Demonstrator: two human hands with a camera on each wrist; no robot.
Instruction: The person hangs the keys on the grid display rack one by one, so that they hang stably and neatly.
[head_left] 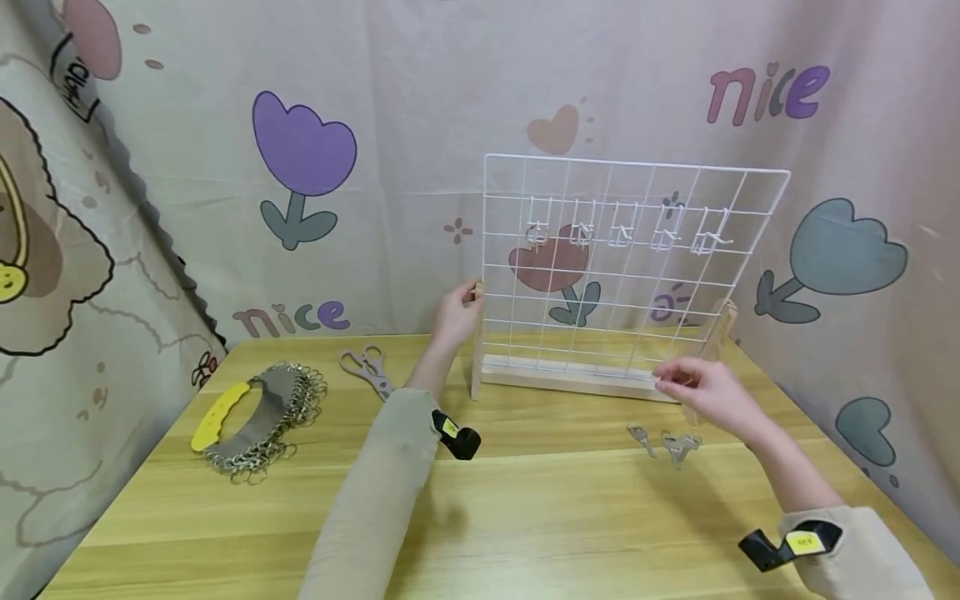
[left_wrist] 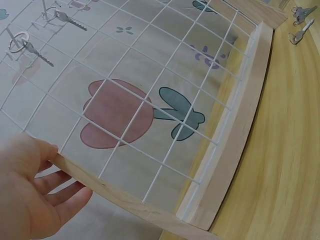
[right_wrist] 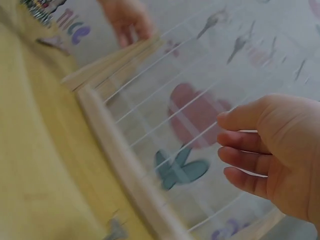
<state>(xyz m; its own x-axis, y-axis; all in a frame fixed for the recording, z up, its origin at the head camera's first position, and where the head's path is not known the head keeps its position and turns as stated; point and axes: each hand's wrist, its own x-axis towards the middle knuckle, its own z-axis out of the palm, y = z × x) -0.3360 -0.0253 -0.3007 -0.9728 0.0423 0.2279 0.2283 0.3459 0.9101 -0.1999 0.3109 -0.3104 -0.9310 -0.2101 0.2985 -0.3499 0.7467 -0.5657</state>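
Note:
A white wire grid rack (head_left: 600, 275) stands upright in a wooden base (head_left: 570, 377), several hooks (head_left: 621, 237) across its upper part. My left hand (head_left: 456, 318) holds the rack's left wooden post, thumb on one side and fingers on the other in the left wrist view. Two keys (left_wrist: 39, 53) on rings hang from the leftmost hooks there. In front of the rack's lower right, my right hand (head_left: 705, 387) hovers with loosely bent fingers (right_wrist: 245, 160) and nothing between them. Below it, a single key (head_left: 641, 437) and a small bunch of keys (head_left: 678, 446) lie on the table.
At the table's left lies a yellow-handled grey tool (head_left: 273, 396) with many metal key rings threaded along it. Scissors (head_left: 367, 371) lie between it and the left forearm. A printed curtain (head_left: 420, 100) hangs behind the wooden table (head_left: 540, 525).

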